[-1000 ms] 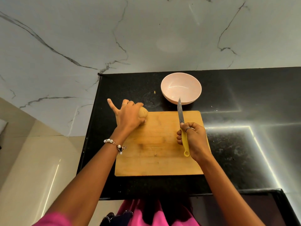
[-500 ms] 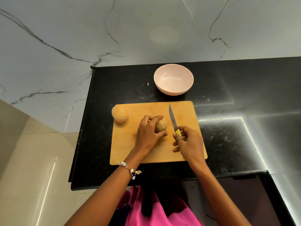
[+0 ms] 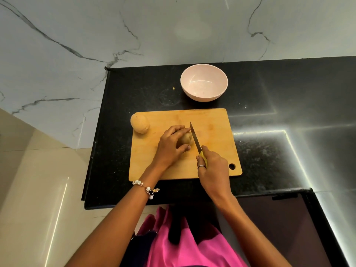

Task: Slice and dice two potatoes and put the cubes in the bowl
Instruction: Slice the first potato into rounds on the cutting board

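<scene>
A wooden cutting board [image 3: 212, 122] lies on the black counter. My left hand [image 3: 170, 145] grips a small potato [image 3: 185, 139] at the board's middle, fingers curled over it. My right hand [image 3: 212, 166] holds a yellow-handled knife [image 3: 195, 138], its blade lying against the potato's right side. A second, larger potato [image 3: 140, 123] sits whole on the board's far left corner. An empty pale pink bowl [image 3: 204, 82] stands just beyond the board.
The black counter [image 3: 279, 143] ends at a left edge beside the board and at a front edge near my body. A marble wall [image 3: 154, 29] rises behind. A tiny yellow scrap [image 3: 173, 88] lies left of the bowl.
My left hand carried one potato from the far left corner to the board's middle, leaving the other behind. The knife swung in until its blade met the held potato.
</scene>
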### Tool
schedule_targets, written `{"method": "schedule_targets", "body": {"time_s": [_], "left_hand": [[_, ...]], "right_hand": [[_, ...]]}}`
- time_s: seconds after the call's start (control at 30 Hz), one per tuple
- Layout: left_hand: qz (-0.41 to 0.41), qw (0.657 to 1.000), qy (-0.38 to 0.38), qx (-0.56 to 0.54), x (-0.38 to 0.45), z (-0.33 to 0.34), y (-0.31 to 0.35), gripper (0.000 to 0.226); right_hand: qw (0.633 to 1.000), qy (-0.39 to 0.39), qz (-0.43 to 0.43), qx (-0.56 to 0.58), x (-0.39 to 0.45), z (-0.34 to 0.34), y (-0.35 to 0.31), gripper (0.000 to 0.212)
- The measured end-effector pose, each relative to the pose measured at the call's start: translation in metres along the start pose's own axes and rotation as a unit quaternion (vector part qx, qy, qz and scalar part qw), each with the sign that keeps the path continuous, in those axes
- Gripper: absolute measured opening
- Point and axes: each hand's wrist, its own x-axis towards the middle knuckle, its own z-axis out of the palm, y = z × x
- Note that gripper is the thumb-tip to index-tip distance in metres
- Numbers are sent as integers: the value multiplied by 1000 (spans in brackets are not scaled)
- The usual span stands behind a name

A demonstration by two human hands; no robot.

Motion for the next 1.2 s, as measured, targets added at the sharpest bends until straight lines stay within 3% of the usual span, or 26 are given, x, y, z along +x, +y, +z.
{"method": "schedule_targets", "body": {"time_s": [0.43, 1.0, 1.2], "left_hand": [[15, 999, 0, 35, 3, -1, 3, 55], [22, 999, -3, 32, 5, -2, 0, 50], [18, 999, -7, 31, 7, -2, -1, 51]], "right_hand": [[997, -2, -9, -72, -3, 7, -7, 29], [993, -34, -38, -111, 7, 0, 0, 33], [991, -37, -49, -119, 10, 4, -1, 20]]}}
